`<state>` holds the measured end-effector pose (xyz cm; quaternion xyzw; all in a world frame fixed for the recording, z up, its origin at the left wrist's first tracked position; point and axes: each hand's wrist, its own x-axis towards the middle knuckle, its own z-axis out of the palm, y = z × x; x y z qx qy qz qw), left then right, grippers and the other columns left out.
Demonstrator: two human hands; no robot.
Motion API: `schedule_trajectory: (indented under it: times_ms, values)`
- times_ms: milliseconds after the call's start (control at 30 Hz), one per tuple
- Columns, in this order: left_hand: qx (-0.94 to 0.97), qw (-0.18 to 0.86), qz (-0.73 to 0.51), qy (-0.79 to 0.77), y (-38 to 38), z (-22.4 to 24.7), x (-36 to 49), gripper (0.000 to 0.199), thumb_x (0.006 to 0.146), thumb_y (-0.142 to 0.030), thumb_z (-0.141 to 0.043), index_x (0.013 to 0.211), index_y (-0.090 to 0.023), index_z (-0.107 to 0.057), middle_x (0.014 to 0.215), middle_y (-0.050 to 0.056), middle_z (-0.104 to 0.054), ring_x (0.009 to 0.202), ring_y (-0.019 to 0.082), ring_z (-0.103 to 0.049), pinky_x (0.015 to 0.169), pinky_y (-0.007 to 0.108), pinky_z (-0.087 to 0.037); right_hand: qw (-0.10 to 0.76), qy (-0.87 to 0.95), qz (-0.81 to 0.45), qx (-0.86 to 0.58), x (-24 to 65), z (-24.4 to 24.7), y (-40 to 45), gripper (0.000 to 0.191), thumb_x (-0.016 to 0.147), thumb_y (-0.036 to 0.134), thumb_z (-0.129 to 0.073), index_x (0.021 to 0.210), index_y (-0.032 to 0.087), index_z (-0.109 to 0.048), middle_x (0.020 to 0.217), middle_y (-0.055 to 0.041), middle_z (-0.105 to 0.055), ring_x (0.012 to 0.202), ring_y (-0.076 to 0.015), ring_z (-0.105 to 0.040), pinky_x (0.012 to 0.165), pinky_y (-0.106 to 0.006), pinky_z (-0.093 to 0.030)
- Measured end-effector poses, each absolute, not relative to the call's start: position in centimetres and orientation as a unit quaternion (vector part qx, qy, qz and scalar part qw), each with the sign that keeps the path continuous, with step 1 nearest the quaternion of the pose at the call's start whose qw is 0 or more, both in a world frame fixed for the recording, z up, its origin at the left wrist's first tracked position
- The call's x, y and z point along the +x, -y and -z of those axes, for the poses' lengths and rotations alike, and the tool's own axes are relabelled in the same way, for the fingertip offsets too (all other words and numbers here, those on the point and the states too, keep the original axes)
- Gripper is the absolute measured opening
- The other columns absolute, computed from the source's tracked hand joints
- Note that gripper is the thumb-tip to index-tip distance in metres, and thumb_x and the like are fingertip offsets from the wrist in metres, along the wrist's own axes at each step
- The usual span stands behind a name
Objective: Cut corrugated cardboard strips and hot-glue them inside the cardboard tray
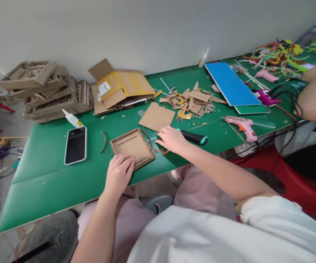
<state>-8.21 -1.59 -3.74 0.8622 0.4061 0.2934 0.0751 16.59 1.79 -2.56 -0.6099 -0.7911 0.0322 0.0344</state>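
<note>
A shallow square cardboard tray [132, 146] with corrugated edging lies on the green table. My left hand [119, 168] rests at its near left edge, fingers bent and pressed together; whatever they pinch is hidden. My right hand [170, 138] is right of the tray, its fingers curled round a small dark object that I cannot make out. Just beyond that hand lies a black and teal tool handle [193, 137]. A flat cardboard square [157, 116] sits behind the tray. Thin brown strips lie beside the tray's right side, and a short curved strip [103, 141] lies to its left.
The green table [51, 190] also bears a phone [76, 145], glue bottles [72, 118], stacked cardboard trays [51, 91], an opened box [125, 87], cardboard scraps [193, 102], a blue board [232, 84] and a pink glue gun [244, 128]. Another person's arm [315, 93] is at the right.
</note>
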Motion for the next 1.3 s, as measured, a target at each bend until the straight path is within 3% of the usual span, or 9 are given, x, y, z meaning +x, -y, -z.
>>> schedule_trajectory:
  times_ms: [267, 433, 667, 833, 1033, 1167, 1300]
  values:
    - [0.861, 0.083, -0.314, -0.391, 1.9, 3.2, -8.4, 0.017, 0.086, -0.019, -0.051, 0.092, -0.018, -0.067, 0.085, 0.005, -0.068, 0.079, 0.016, -0.058, 0.075, 0.033, -0.049, -0.016, 0.728, -0.018, -0.685, 14.9, 2.4, -3.9, 0.036, 0.085, 0.04, -0.05, 0.103, 0.01, -0.058, 0.101, -0.0181, -0.059, 0.101, -0.0281, -0.053, 0.081, -0.036, -0.043]
    - [0.86, 0.097, -0.318, -0.386, 2.1, 3.3, -8.5, 0.017, 0.086, -0.019, -0.051, 0.091, -0.017, -0.067, 0.085, 0.005, -0.068, 0.079, 0.016, -0.058, 0.075, 0.033, -0.049, -0.036, 0.732, -0.042, -0.679, 13.3, 1.7, -4.5, 0.025, 0.086, 0.019, -0.047, 0.108, 0.01, -0.054, 0.102, -0.0176, -0.061, 0.096, -0.0268, -0.059, 0.077, -0.034, -0.045]
    - [0.867, 0.098, -0.311, -0.376, 2.2, 3.3, -8.5, 0.018, 0.087, -0.02, -0.05, 0.092, -0.017, -0.066, 0.086, 0.006, -0.068, 0.08, 0.017, -0.057, 0.077, 0.034, -0.048, -0.021, 0.72, -0.029, -0.693, 11.8, 1.0, -4.9, 0.046, 0.084, 0.002, -0.026, 0.128, 0.001, -0.04, 0.109, -0.0263, -0.059, 0.101, -0.0298, -0.058, 0.078, -0.039, -0.046]
    - [0.871, 0.099, -0.31, -0.368, 2.2, 3.4, -8.4, 0.018, 0.087, -0.02, -0.049, 0.093, -0.017, -0.066, 0.086, 0.006, -0.068, 0.08, 0.017, -0.057, 0.077, 0.034, -0.047, -0.003, 0.722, -0.056, -0.69, 13.0, -0.2, -5.0, 0.03, 0.085, 0.01, -0.035, 0.099, 0.008, -0.062, 0.098, -0.0194, -0.065, 0.089, -0.026, -0.062, 0.074, -0.035, -0.045]
    - [0.867, 0.086, -0.33, -0.365, 2.0, 3.6, -8.3, 0.017, 0.086, -0.019, -0.052, 0.093, -0.016, -0.066, 0.085, 0.005, -0.067, 0.08, 0.016, -0.057, 0.076, 0.031, -0.047, 0.042, 0.735, -0.091, -0.671, 17.3, -3.9, -0.9, 0.024, 0.087, 0.031, -0.044, 0.084, 0.02, -0.065, 0.083, -0.0035, -0.068, 0.076, -0.0165, -0.061, 0.062, -0.025, -0.038]
    - [0.866, 0.083, -0.334, -0.362, 1.9, 3.5, -8.1, 0.016, 0.085, -0.018, -0.053, 0.093, -0.016, -0.066, 0.085, 0.005, -0.067, 0.08, 0.016, -0.057, 0.077, 0.031, -0.047, 0.093, 0.741, -0.089, -0.659, 20.1, -3.9, 1.3, 0.025, 0.089, 0.035, -0.043, 0.087, 0.021, -0.064, 0.089, -0.0008, -0.068, 0.08, -0.0138, -0.06, 0.063, -0.023, -0.035]
    - [0.877, 0.07, -0.322, -0.35, 1.8, 3.2, -7.0, 0.017, 0.086, -0.019, -0.051, 0.095, -0.017, -0.066, 0.089, 0.006, -0.067, 0.083, 0.017, -0.058, 0.078, 0.033, -0.048, 0.136, 0.733, -0.077, -0.662, 20.0, -2.0, 0.0, 0.025, 0.092, 0.031, -0.039, 0.105, 0.023, -0.059, 0.098, 0.0021, -0.068, 0.082, -0.0103, -0.06, 0.065, -0.02, -0.037]
